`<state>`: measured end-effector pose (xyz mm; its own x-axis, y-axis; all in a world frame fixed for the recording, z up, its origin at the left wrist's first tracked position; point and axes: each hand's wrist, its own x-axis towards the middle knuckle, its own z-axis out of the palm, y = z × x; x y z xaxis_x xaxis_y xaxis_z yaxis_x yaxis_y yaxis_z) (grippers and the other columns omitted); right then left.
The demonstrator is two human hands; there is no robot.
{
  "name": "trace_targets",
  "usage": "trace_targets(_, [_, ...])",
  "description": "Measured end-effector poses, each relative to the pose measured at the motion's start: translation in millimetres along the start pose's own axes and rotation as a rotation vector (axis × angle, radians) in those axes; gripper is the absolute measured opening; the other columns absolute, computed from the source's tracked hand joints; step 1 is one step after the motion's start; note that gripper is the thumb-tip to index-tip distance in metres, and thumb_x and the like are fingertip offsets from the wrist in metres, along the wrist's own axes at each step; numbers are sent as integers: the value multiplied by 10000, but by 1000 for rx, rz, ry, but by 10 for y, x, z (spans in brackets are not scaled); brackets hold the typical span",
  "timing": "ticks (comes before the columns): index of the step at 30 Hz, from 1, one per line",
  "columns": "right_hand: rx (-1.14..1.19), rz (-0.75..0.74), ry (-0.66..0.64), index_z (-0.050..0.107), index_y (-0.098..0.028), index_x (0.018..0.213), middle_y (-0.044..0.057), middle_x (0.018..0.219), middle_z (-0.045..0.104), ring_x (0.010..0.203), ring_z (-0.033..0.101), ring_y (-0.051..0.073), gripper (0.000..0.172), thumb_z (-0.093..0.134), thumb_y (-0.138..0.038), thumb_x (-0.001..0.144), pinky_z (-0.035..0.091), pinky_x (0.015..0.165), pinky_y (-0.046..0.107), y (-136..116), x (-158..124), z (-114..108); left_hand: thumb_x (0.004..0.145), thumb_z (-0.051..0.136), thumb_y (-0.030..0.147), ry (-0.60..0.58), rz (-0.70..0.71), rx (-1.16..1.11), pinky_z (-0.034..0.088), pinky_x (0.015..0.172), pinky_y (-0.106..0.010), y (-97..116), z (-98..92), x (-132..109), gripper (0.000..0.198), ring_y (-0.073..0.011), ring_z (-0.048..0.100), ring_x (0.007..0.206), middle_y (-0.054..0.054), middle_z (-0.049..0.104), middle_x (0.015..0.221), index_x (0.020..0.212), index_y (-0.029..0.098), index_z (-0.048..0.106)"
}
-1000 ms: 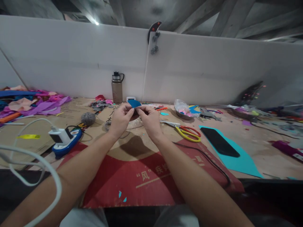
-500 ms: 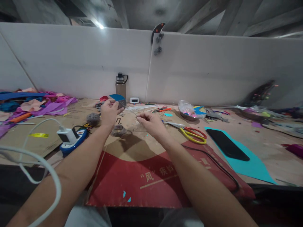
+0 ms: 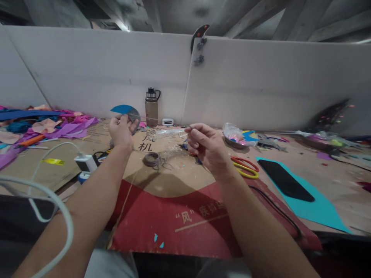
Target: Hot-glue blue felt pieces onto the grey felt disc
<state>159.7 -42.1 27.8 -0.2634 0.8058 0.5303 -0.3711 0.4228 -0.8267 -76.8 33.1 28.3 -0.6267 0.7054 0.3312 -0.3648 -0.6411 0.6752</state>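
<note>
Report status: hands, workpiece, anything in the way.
Left hand: holding blue-and-grey piece. Right hand: fingertips pinched, thin thread stretched between hands. Right hand partly hides red-and-yellow-handled scissors.

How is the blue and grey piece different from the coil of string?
The piece is partly bright blue, while the coil is dull grey-brown. The piece is held up in the left hand; the coil lies on the cardboard. The piece looks flat like a sheet, whereas the coil is string looped into a ring. Both have curved outlines.
</note>
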Motion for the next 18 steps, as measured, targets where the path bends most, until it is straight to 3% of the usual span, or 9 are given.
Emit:
trace_targets(6, [107,-180,-214,640,-233,814,-14,668,494,523,399,65,110,568,-316,805,325,410,183,-249,-158,-28,766,521,109,-4,18,-4,543,739,-281,-48,-15,-4,130,-90,628,646,46,586,627,728,191,429])
trace_targets(9, [-40,-186,-538,683,-205,789,17,724,565,596,519,81,154,565,-302,812,441,543,229,-354,-184,-40,769,521,111,-16,-3,-12,541,737,-287,-54,5,-23,133,-81,612,600,48,579,603,707,186,429])
trace_targets(11, [-198,-74,-810,701,-185,770,51,817,627,746,591,121,173,582,-306,802,470,686,270,-394,-181,-27,771,526,115,-49,-10,-16,540,740,-301,-64,16,-39,136,-73,595,558,49,569,586,694,178,433])
trace_targets(13, [-365,83,-985,709,-181,769,62,889,661,860,603,146,218,564,-338,812,455,769,279,-386,-169,-11,772,533,111,-66,-6,-26,540,743,-324,-71,18,-47,143,-66,573,518,53,552,566,684,170,437])
trace_targets(15, [-557,231,-989,713,-194,783,45,867,680,835,608,141,294,507,-396,838,446,758,261,-324,-152,-17,772,541,103,-78,-4,-39,537,753,-343,-70,13,-50,146,-56,547,493,62,528,544,684,165,441])
trace_targets(18, [-920,371,-697,703,-199,791,31,769,682,700,595,134,400,429,-484,850,423,647,242,-178,-109,-94,763,563,107,-134,-3,-50,537,756,-329,-58,14,-72,162,-25,449,424,89,458,488,673,166,442])
